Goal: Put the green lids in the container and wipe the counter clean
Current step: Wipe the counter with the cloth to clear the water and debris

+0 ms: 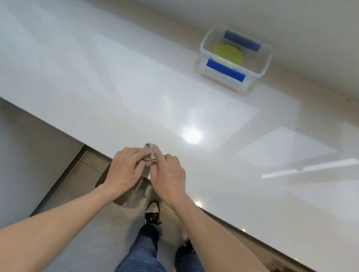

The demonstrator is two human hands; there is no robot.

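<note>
A clear plastic container (260,62) with blue clips stands at the back of the white counter (114,76), against the wall. A green lid (228,53) lies inside it. At the counter's front edge my left hand (125,170) and my right hand (167,176) are both closed on a bunched pale cloth (151,151). The cloth sticks out between my fingers, and more of it hangs below the counter edge under my hands.
A few dark specks (186,132) lie on the counter beside a bright light reflection. The counter steps back at the left. Below are a tiled floor, my legs in jeans and my shoes (152,213).
</note>
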